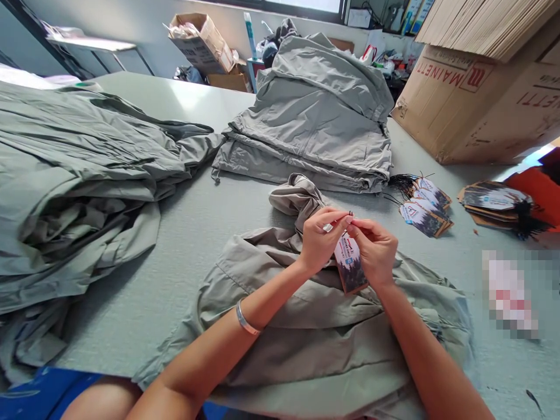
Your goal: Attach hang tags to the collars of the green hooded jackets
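A grey-green jacket (280, 338) lies bunched on the table in front of me. Over it hangs a printed hang tag (351, 265) with dark trees along its lower part. My left hand (322, 236) is pinched at the tag's dark string, fingertips meeting those of my right hand (375, 248). The right one is also closed in a pinch on the string, with the tag hanging just below it. Fingers cover most of the string, and whether it passes through the garment I cannot tell.
A stack of folded grey garments (310, 111) stands behind. Loose garments (87, 175) are heaped at left. To the right lie two piles of hang tags (426, 207), (496, 198) and a blurred-out item (510, 294). A large cardboard box (476, 111) sits back right.
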A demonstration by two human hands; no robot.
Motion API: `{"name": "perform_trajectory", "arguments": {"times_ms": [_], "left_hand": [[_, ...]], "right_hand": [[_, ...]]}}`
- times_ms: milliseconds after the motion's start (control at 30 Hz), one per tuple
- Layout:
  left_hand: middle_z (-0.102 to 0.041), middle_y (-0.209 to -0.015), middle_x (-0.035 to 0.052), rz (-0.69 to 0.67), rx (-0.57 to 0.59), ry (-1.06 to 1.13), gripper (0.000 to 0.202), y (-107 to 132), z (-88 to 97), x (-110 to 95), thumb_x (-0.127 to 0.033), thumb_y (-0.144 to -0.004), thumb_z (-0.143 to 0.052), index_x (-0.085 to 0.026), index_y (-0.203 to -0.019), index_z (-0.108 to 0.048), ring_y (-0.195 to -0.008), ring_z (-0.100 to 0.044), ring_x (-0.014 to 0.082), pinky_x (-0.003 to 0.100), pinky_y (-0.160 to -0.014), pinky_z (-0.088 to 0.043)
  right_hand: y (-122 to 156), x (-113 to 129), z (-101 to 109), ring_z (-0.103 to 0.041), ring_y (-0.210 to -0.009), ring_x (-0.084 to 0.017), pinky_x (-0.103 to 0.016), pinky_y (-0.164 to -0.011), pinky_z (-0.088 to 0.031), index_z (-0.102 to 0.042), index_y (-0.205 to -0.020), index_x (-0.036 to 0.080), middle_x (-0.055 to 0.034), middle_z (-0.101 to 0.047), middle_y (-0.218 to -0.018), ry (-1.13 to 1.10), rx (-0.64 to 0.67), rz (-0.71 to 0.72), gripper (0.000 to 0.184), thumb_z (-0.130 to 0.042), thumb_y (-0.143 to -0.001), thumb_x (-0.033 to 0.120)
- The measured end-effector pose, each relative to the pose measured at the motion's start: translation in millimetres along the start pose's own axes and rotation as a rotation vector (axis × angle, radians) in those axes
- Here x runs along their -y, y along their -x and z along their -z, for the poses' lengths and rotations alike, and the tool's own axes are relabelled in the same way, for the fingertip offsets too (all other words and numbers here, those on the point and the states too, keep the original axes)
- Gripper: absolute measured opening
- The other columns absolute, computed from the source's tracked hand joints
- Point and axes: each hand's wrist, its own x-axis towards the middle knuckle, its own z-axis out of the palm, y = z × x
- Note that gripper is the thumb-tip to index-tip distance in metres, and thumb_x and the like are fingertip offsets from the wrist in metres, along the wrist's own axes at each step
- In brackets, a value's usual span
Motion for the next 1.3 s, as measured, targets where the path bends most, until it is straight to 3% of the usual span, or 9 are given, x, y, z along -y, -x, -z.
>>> {"name": "perform_trajectory", "arguments": {"times_ms": [400,633,800,933,1033,1300], "left_hand": [[-0.068,-0.079,0.0046,-0.134,0.023,-0.11,0.016,0,2.2,-2,-0.029,-0.087,-0.066,-0.016,-0.084,-0.075,-0.071,-0.061,0.0121,0.023,-0.065,-0.049],[-0.065,-0.081,0.0057,-0.31,0.111,-0.284,0.022,4,4.2,-2,-0.031,-0.094,-0.056,-0.018,-0.092,-0.073,-0.076,-0.059,0.0138,0.026,-0.071,-0.048],[-0.065,-0.081,0.0063,-0.393,0.174,-0.372,0.023,5,3.5,-3,-0.028,-0.095,-0.053,-0.017,-0.09,-0.073,-0.079,-0.058,0.0151,0.029,-0.074,-0.048],[-0.064,-0.085,0.0056,-0.365,0.172,-0.409,0.019,6,2.1,7,-0.029,-0.092,-0.059,-0.019,-0.1,-0.072,-0.083,-0.057,0.0163,0.03,-0.078,-0.048],[-0.061,-0.087,0.0057,-0.319,0.167,-0.437,0.027,9,0.8,20,-0.031,-0.084,-0.069,-0.018,-0.108,-0.071,-0.084,-0.056,0.0172,0.03,-0.078,-0.049],[-0.059,-0.077,0.0036,-0.159,0.166,-0.358,0.015,12,0.8,33,-0.031,-0.083,-0.07,-0.018,-0.088,-0.075,-0.072,-0.055,0.0138,0.027,-0.069,-0.048]], "right_hand": [[-1,0,2,-0.062,-0.079,-0.016,-0.03,-0.074,-0.05,-0.073,-0.082,0.021,-0.0023,-0.068,-0.082,-0.011,0.052,0.156,0.009,-0.074,-0.077,0.028],[-2,15,13,-0.057,-0.084,-0.016,-0.03,-0.073,-0.048,-0.075,-0.093,0.027,-0.0024,-0.061,-0.091,0.141,0.075,0.286,0.014,-0.071,-0.08,0.028],[-4,17,14,-0.056,-0.082,-0.016,-0.03,-0.072,-0.047,-0.075,-0.084,0.027,-0.0017,-0.059,-0.085,0.138,0.072,0.296,0.006,-0.071,-0.08,0.028],[-9,12,15,-0.055,-0.078,-0.015,-0.029,-0.068,-0.046,-0.072,-0.077,0.023,-0.0014,-0.057,-0.081,0.045,0.029,0.231,0.008,-0.073,-0.077,0.032],[-13,10,17,-0.053,-0.075,-0.013,-0.028,-0.068,-0.044,-0.071,-0.075,0.023,-0.0002,-0.055,-0.08,-0.053,0.018,0.188,0.01,-0.076,-0.074,0.032],[-15,14,18,-0.05,-0.073,-0.012,-0.027,-0.067,-0.044,-0.068,-0.071,0.02,-0.0013,-0.054,-0.082,-0.144,0.01,0.033,0.024,-0.081,-0.066,0.04]]}}
